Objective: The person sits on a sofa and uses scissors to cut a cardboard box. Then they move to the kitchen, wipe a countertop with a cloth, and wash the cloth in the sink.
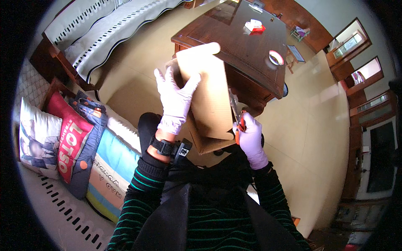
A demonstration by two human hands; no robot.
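Observation:
A brown cardboard box (212, 100) is held up in front of me, its upper end brightly lit. My left hand (177, 97), in a pale thin glove, grips the box at its left side, the thumb on the broad face and the fingers by the upper left edge. In my gloved right hand (250, 136) is a pair of scissors with orange handles (241, 124). The scissors' blades point up along the right edge of the box; whether they touch the cardboard cannot be told. A black strap with a small device is around my left wrist.
Beyond the box stands a dark wooden table (226, 34) with a tissue box (255, 25) and a bowl (276, 58) on it. Several cushions (73, 135) lie on a seat at the left. A covered sofa (103, 34) is at the upper left, a small stool (295, 55) beyond the table.

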